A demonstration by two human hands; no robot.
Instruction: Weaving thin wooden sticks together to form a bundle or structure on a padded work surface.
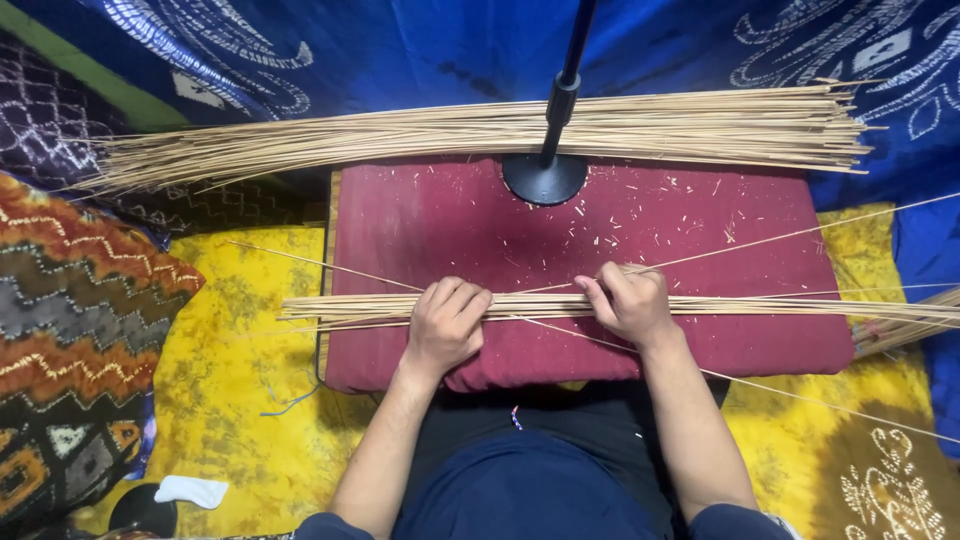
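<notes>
Both hands [445, 325] [625, 300] apparently closed on thin-stick bundle [540, 305]; maroon cushion [420, 220] beneath

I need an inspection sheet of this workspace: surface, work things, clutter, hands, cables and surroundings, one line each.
Surface: dark red cushion on a yellow patterned cloth, sprinkled with small pale chips.
Work things: thin bundle of straw-coloured sticks lying across the cushion; big stick pile along its far edge.
Clutter: a few loose single sticks crossing the cushion; white folded piece at lower left.
Hands: left hand pressed over the bundle; right hand gripping it.
Cables: thin blue cord on the yellow cloth.
Surroundings: black stand with round base; blue patterned fabric behind; zigzag pillow at left.
</notes>
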